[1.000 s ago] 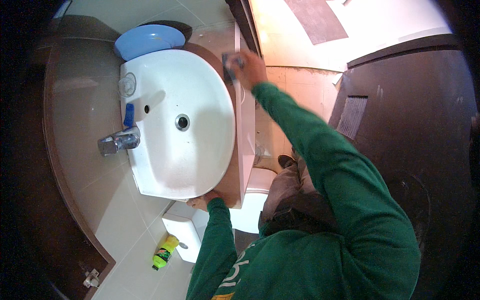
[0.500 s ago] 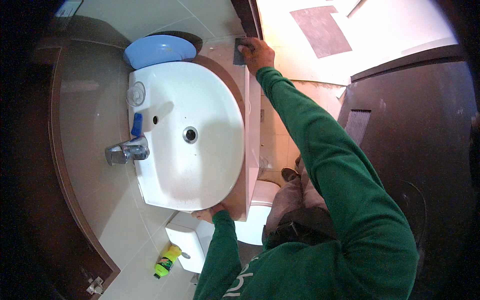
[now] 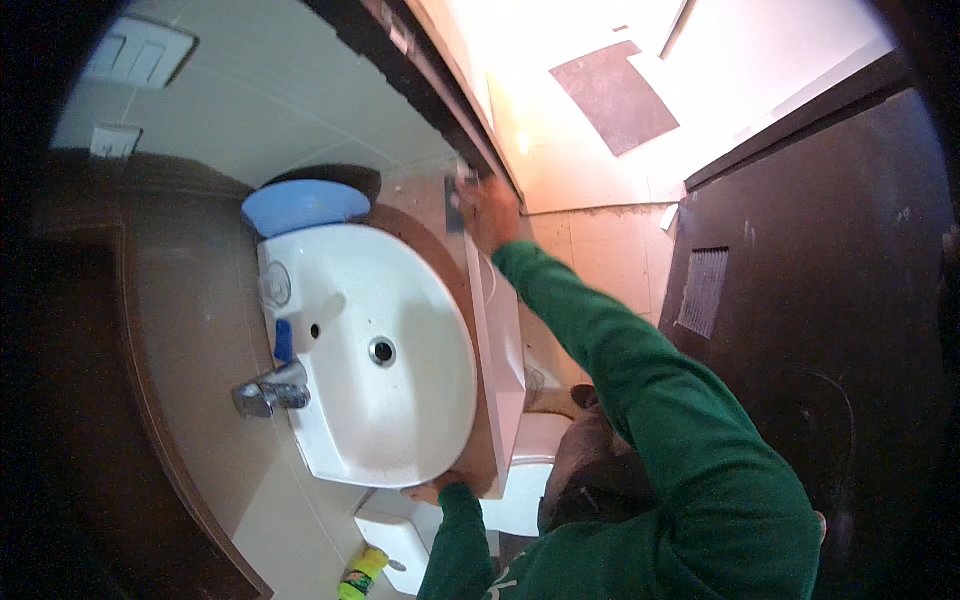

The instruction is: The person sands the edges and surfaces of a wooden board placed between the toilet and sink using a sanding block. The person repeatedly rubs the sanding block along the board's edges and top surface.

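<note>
The right hand (image 3: 490,210) is closed on a dark scrubbing pad (image 3: 456,203), pressing it to the far corner of the brown surface (image 3: 425,225) beside the white basin (image 3: 380,350). The left hand (image 3: 432,491) grips the surface's near edge, fingers curled, holding nothing else. This looks like wiping the surround; the next stroke calls for steady pressure along the rim, clear of the blue bowl (image 3: 300,205) and tap (image 3: 268,392).

Single head-worn fisheye view, looked steeply down from above onto a white washbasin (image 3: 385,350) set in a brown counter (image 3: 480,400). Scene sat tilted: tap (image 3: 268,393) at left, tiled floor (image 3: 590,250) far right. Basin fairly near, mid-frame. Green-sleeved arms entered from the lower edge. Rim dark, straight edges bowed. No second view to overlap.
</note>
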Demonstrator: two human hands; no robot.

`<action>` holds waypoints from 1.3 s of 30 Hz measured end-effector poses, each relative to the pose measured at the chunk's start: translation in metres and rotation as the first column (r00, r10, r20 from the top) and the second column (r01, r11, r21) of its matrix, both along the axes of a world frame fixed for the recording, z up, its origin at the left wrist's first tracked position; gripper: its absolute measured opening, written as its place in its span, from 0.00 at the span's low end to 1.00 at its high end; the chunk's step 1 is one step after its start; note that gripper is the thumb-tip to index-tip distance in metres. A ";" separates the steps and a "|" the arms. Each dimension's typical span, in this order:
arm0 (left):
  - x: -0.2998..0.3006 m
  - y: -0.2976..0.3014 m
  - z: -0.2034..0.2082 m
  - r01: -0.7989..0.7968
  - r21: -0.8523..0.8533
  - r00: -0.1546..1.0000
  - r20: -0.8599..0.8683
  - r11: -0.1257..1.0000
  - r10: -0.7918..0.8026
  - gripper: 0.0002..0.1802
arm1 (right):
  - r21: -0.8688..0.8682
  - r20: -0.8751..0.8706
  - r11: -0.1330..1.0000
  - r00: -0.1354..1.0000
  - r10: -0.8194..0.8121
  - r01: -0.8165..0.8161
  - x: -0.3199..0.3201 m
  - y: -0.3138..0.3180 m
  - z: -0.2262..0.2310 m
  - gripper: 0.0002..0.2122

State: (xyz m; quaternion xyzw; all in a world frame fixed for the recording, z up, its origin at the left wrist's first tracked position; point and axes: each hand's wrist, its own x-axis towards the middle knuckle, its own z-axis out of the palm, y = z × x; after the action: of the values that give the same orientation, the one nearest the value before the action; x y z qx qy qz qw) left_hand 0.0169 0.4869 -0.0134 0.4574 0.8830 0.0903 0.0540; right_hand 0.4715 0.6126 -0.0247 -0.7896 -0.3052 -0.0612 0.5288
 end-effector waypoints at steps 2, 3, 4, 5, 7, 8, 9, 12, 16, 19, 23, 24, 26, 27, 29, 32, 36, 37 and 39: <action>-0.004 -0.005 0.000 -0.024 0.008 0.999 -0.028 1.000 0.024 0.35 | 0.002 -0.340 0.986 0.927 0.157 -0.166 -0.025 -0.015 0.024 0.16; -0.006 -0.006 0.002 -0.028 0.010 0.999 -0.038 1.000 0.028 0.35 | -0.027 -0.290 0.985 0.944 0.157 -0.172 -0.018 -0.010 0.027 0.16; 0.000 -0.004 0.000 -0.011 0.003 0.999 -0.035 1.000 0.011 0.35 | -0.066 -0.235 0.985 0.962 0.140 -0.159 -0.004 -0.008 0.029 0.17; 0.002 -0.003 0.000 0.002 0.002 0.999 -0.038 1.000 -0.002 0.35 | -0.104 -0.188 0.983 0.973 0.132 -0.153 0.004 -0.004 0.032 0.17; 0.004 -0.002 0.000 0.015 -0.003 0.999 -0.045 1.000 -0.015 0.35 | -0.133 -0.246 0.977 0.961 0.129 -0.165 0.020 0.009 0.038 0.17; 0.003 -0.002 0.000 0.019 -0.003 0.999 -0.048 1.000 -0.019 0.35 | -0.145 -0.278 0.973 0.951 0.132 -0.177 0.020 0.012 0.040 0.17; 0.003 -0.002 -0.001 0.022 0.000 0.999 -0.050 1.000 -0.021 0.35 | -0.128 -0.309 0.984 0.948 0.076 -0.121 0.013 0.010 0.042 0.15; 0.001 -0.003 0.001 0.015 -0.005 0.998 -0.053 1.000 -0.015 0.35 | -0.127 -0.401 0.949 0.890 0.218 -0.290 -0.027 -0.011 0.024 0.14; 0.008 -0.003 0.002 0.025 -0.014 0.999 -0.043 1.000 -0.025 0.35 | -0.090 -0.129 0.982 0.979 0.155 -0.168 -0.004 -0.008 0.025 0.14; 0.007 -0.007 -0.001 0.021 -0.007 0.999 -0.040 1.000 -0.022 0.35 | -0.019 -0.241 0.996 0.967 0.082 -0.089 0.011 0.010 0.037 0.14; -0.001 -0.009 0.002 0.002 -0.007 0.999 -0.049 1.000 -0.002 0.36 | 0.080 -0.230 0.987 0.961 0.151 -0.137 -0.028 -0.008 0.016 0.13; 0.002 -0.009 0.002 0.003 -0.014 0.999 -0.041 1.000 -0.004 0.36 | 0.101 -0.222 0.982 0.958 0.180 -0.161 -0.030 -0.015 0.016 0.12; 0.002 -0.006 0.004 0.005 -0.011 0.999 -0.039 1.000 -0.006 0.36 | 0.050 -0.178 0.994 0.978 0.106 -0.099 -0.009 -0.001 0.024 0.12; 0.001 -0.005 0.006 0.010 -0.010 0.999 -0.043 1.000 -0.010 0.36 | 0.012 -0.165 0.998 0.985 0.059 -0.058 0.005 0.010 0.029 0.13; 0.003 -0.004 0.005 0.014 -0.006 0.999 -0.037 1.000 -0.015 0.36 | -0.007 -0.212 1.000 0.977 0.023 -0.025 0.018 0.019 0.032 0.13; 0.003 0.002 0.007 0.011 -0.003 0.999 -0.033 1.000 -0.011 0.36 | -0.024 -0.196 0.996 0.977 0.083 -0.089 -0.001 0.000 0.027 0.12; 0.005 0.002 0.009 0.006 -0.006 1.000 -0.025 1.000 -0.006 0.36 | -0.004 -0.203 0.989 0.968 0.146 -0.150 -0.004 -0.007 0.029 0.13; 0.009 0.003 0.009 0.017 -0.005 1.000 -0.018 1.000 -0.017 0.36 | -0.021 -0.154 0.993 0.982 0.108 -0.113 0.013 0.001 0.026 0.13; 0.008 0.003 0.008 0.017 -0.007 1.000 -0.019 1.000 -0.018 0.36 | 0.051 -0.257 0.996 0.963 0.083 -0.072 0.022 0.012 0.030 0.14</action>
State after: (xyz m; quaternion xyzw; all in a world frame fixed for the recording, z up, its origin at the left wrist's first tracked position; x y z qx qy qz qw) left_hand 0.0251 0.4897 -0.0052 0.4657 0.8798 0.0824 0.0480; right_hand 0.4937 0.6248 0.0058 -0.7673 -0.2628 0.0571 0.5822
